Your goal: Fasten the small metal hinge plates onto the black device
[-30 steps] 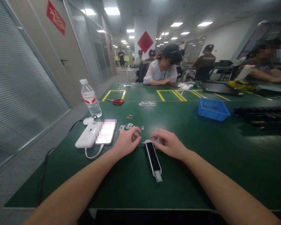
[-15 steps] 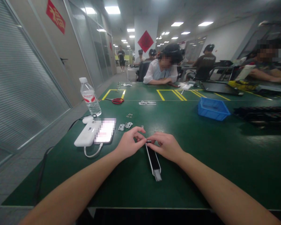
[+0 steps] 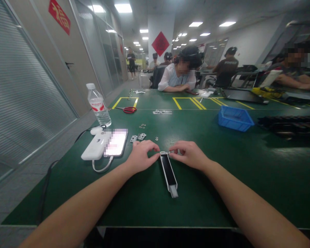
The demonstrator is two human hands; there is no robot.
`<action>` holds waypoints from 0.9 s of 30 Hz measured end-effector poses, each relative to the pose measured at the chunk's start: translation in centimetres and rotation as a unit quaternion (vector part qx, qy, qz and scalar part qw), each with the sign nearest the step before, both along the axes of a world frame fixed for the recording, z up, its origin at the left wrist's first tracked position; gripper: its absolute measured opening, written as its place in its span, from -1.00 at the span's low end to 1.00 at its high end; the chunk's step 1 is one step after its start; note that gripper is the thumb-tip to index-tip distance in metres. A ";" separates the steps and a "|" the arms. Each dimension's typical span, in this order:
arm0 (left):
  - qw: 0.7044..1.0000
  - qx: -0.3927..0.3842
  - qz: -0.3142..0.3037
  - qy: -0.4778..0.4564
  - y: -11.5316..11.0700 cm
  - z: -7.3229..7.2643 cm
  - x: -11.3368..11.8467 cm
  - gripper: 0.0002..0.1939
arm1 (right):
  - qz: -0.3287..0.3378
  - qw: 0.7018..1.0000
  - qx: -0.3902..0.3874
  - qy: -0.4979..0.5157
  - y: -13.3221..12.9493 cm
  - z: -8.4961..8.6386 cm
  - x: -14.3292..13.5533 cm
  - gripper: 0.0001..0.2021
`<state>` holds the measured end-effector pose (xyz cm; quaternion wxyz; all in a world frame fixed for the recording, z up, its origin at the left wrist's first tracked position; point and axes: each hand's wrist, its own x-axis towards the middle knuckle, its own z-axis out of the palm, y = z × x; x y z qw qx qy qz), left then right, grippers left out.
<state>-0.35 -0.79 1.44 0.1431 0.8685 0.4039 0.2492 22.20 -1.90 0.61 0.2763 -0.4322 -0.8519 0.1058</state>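
Note:
A long, narrow white-edged case with a black inner face lies on the green table, pointing away from me. A grey tab sticks out of its near end. My left hand has thumb and index finger closed at the left corner of the far end. On the other side, my right hand pinches at the right corner, where something small and shiny shows at the fingertips, too small to name. Two tiny metal rings lie just beyond. Near my left knuckles rest flat metal brackets.
More small metal rings lie behind the brackets. At left are a phone, a white power bank and a water bottle. Red-handled scissors and a blue bin sit farther back. A person sits opposite.
My right hand has shifted right, away from my left hand, uncovering the far end of the case. The tiny rings beyond my fingers now show fully.

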 end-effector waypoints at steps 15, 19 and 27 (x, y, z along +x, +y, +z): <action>0.998 -0.010 -0.014 0.063 0.3 -0.5 -0.3 -0.88 | -0.003 0.997 -0.081 -0.005 0.8 -0.7 0.7 -0.85; 0.998 -0.008 -0.012 0.063 0.4 -0.6 -0.4 -0.88 | 0.000 0.996 -0.087 0.007 0.7 -0.7 0.7 -0.85; 0.998 -0.008 -0.017 0.061 0.4 -0.6 -0.4 -0.89 | -0.011 0.995 -0.097 0.010 0.6 -0.4 0.6 -0.84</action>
